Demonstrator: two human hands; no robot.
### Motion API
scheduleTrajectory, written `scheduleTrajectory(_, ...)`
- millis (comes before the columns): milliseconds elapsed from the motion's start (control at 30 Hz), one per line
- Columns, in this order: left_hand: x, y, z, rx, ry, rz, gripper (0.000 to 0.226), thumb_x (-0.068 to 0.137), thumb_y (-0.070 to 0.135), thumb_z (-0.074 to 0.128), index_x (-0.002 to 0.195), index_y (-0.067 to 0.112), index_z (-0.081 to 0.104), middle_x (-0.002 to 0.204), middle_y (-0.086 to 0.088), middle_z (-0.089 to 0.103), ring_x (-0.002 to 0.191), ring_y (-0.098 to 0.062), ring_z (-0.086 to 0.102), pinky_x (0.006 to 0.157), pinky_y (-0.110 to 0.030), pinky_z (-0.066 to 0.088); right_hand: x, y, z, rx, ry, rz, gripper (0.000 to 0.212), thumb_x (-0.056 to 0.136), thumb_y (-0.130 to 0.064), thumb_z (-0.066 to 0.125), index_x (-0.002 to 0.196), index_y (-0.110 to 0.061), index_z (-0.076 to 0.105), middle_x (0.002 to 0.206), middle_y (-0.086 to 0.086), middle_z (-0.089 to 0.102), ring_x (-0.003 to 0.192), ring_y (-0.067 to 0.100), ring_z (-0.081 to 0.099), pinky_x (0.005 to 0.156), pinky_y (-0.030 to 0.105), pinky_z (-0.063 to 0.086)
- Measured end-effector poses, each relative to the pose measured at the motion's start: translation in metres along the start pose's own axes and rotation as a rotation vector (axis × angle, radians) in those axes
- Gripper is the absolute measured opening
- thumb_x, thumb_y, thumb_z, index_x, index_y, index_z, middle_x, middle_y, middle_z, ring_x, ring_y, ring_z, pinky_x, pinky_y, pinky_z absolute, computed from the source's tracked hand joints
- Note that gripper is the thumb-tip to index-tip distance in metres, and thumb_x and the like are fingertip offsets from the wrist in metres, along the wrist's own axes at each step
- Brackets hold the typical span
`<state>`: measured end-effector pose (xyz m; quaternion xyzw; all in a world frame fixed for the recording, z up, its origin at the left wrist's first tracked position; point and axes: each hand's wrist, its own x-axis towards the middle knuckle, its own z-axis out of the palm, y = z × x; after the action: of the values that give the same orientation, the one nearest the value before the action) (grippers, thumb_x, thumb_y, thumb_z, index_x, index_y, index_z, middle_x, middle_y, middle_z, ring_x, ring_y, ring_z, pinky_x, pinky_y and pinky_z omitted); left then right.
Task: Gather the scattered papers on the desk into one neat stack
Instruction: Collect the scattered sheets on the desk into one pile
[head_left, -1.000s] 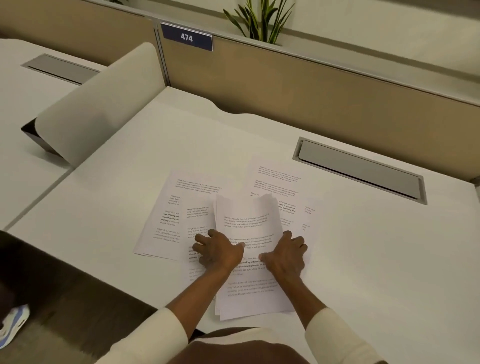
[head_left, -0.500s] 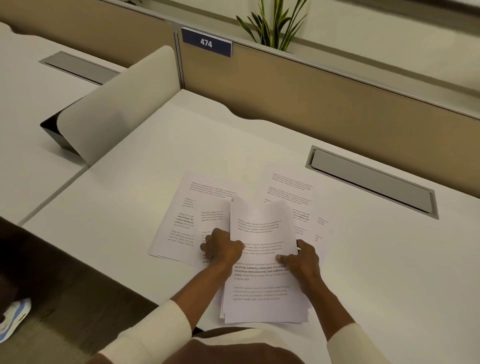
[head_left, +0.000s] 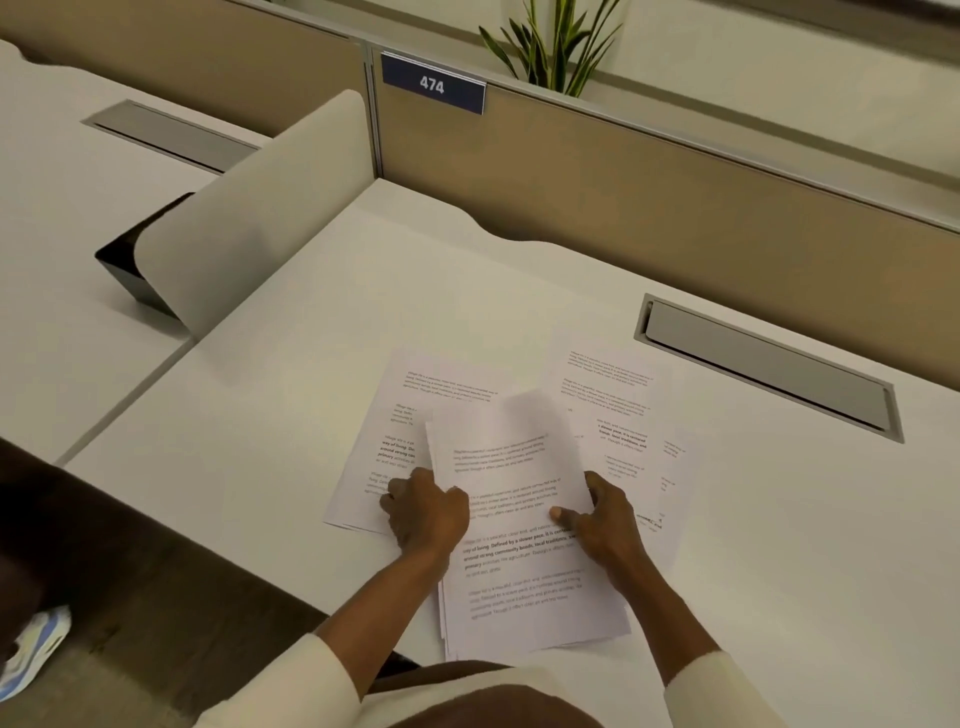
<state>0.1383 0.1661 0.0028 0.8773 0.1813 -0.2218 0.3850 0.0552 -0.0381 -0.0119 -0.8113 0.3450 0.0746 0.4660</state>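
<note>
Both grips, left hand (head_left: 427, 514) and right hand (head_left: 605, 522), clasped on the paper stack's (head_left: 524, 571) side edges between them.

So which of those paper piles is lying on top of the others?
The middle pile, held between the left hand and right hand. It overlaps the left sheets and right sheets.

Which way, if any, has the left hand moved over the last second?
Yes. The left hand slid left, away from the cable hatch, to the centre stack's left edge.
</note>
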Motion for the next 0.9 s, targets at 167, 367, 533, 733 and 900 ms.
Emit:
scheduleTrajectory(167,0.000,0.003,-0.011,-0.001,-0.087,-0.102,0.063,0.092,0.039,0.082,0.137,0.007,0.053,0.148,-0.022,0.038,0.142,-0.037,0.033,0.099,-0.047,0.051,0.003,-0.006,0.031,-0.251,0.037,-0.006,0.054,0.093,-0.030,0.083,0.139,-0.017,0.059,0.131,0.004,0.074,0.115,0.031,0.072,0.098,0.051,0.062)
scheduleTrajectory(367,0.005,0.007,-0.018,-0.155,-0.120,-0.129,0.070,0.087,0.033,0.088,0.141,0.007,0.052,0.147,-0.020,0.044,0.124,-0.033,0.055,0.101,-0.049,0.058,0.005,-0.004,0.041,-0.256,0.053,0.044,0.060,0.089,-0.037,0.086,0.137,-0.019,0.056,0.129,0.003,0.074,0.111,0.030,0.073,0.094,0.048,0.062)
scheduleTrajectory(533,0.003,0.004,-0.016,-0.210,-0.086,-0.080,0.061,0.086,0.016,0.088,0.124,0.010,0.040,0.126,-0.008,0.070,0.107,-0.032,0.071,0.104,-0.054,0.058,0.005,0.004,0.036,-0.109,0.059,0.068,0.047,0.087,-0.028,0.089,0.125,-0.022,0.061,0.121,-0.001,0.074,0.105,0.027,0.075,0.095,0.051,0.064)
scheduleTrajectory(733,0.004,-0.006,-0.020,-0.357,-0.147,-0.020,0.013,0.094,0.008,0.078,0.099,0.019,0.074,0.112,-0.004,0.082,0.083,-0.014,0.073,0.060,-0.024,0.056,-0.005,0.018,0.030,0.073,0.049,0.057,0.036,0.090,-0.022,0.087,0.118,-0.025,0.065,0.115,-0.005,0.078,0.098,0.022,0.077,0.091,0.048,0.066)
scheduleTrajectory(900,-0.023,0.002,-0.020,-0.225,-0.104,0.224,0.048,0.107,0.017,0.063,0.154,0.014,0.052,0.147,-0.005,0.066,0.128,-0.026,0.064,0.109,-0.043,0.055,-0.024,0.030,0.018,0.256,0.061,-0.004,0.026,0.087,-0.026,0.089,0.106,-0.030,0.072,0.104,-0.015,0.084,0.097,0.017,0.082,0.083,0.039,0.067)
